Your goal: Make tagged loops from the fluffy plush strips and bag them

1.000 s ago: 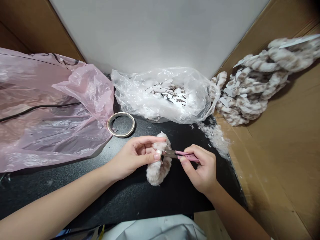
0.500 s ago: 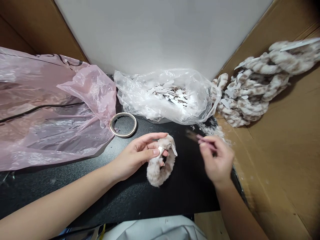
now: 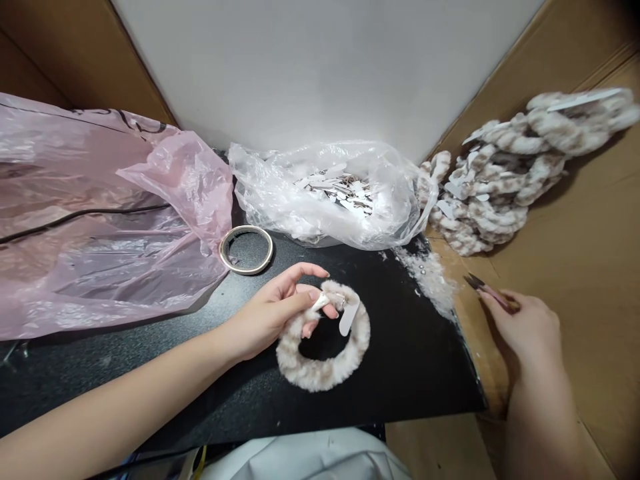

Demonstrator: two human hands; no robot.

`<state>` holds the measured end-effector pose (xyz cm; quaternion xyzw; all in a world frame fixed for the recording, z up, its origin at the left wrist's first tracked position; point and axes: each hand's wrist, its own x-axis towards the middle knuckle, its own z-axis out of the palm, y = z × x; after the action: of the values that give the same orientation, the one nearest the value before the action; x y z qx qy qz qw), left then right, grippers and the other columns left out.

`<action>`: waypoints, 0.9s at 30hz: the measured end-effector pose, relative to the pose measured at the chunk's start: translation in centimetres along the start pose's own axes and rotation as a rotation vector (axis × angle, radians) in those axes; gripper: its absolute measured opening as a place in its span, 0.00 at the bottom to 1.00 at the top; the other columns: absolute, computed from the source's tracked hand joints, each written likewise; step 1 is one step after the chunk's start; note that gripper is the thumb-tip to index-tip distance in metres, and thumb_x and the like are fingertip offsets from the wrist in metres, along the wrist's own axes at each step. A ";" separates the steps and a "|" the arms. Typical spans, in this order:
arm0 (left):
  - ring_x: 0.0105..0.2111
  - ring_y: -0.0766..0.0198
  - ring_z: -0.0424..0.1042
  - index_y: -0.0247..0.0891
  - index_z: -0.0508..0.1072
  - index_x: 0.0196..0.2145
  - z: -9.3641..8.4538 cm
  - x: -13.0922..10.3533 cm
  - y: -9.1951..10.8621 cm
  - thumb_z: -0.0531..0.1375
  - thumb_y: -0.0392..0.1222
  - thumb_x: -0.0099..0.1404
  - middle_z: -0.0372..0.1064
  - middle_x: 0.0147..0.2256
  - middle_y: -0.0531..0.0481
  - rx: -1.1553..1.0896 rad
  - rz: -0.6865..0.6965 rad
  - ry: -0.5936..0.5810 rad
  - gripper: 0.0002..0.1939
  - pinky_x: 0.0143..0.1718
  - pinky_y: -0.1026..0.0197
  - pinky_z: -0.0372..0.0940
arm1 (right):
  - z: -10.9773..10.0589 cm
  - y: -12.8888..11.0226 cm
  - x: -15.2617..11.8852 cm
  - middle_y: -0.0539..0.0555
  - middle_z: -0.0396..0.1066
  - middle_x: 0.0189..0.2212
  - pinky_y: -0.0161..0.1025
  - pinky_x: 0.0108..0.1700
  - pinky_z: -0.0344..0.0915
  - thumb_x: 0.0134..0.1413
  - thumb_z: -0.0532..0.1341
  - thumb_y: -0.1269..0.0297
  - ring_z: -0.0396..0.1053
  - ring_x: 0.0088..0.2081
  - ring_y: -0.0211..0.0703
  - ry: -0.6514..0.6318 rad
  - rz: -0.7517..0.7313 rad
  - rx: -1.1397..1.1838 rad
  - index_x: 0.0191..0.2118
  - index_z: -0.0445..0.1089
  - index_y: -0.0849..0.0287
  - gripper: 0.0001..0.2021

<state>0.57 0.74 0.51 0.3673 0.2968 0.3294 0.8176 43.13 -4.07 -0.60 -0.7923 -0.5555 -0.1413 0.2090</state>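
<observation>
My left hand point(image 3: 280, 308) pinches a fluffy white-and-beige ring point(image 3: 324, 373), like a plush hair band, at a white section between thumb and fingers. The ring is held over the black table, and a small white tag point(image 3: 349, 316) dangles inside it on a metal fastening. To the right, past the table edge, my right hand point(image 3: 527, 330) is closed around pink-handled snips point(image 3: 493, 293). Their dark tips point up and left, toward the cardboard. Fingers partly cover the handles.
A clear plastic bag point(image 3: 270, 193) holding several white tags lies behind my hands, with a tape roll point(image 3: 247, 251) to its left. Pink plastic sheeting point(image 3: 165, 267) covers the left. Fluffy rings point(image 3: 500, 193) are piled at right by cardboard point(image 3: 590, 287). Clear scraps point(image 3: 430, 277) litter the table corner.
My right hand has moved right with the snips, away from the ring and beyond the table edge. The ring in my left hand has opened out into a wider, rounder loop.
</observation>
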 end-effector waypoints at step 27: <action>0.21 0.71 0.50 0.40 0.58 0.34 -0.7 -0.4 -0.2 0.54 0.41 0.66 0.55 0.22 0.60 1.039 0.279 0.002 0.06 0.22 0.67 0.47 | 0.7 -23.3 -3.8 0.50 0.71 0.29 0.40 0.41 0.58 0.58 0.60 0.69 0.66 0.33 0.39 -0.627 -0.732 0.878 0.30 0.67 0.59 0.06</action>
<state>-0.11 0.60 0.04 0.7591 0.3696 0.2451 0.4765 19.92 0.03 1.13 -0.3965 -0.8302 0.2746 0.2795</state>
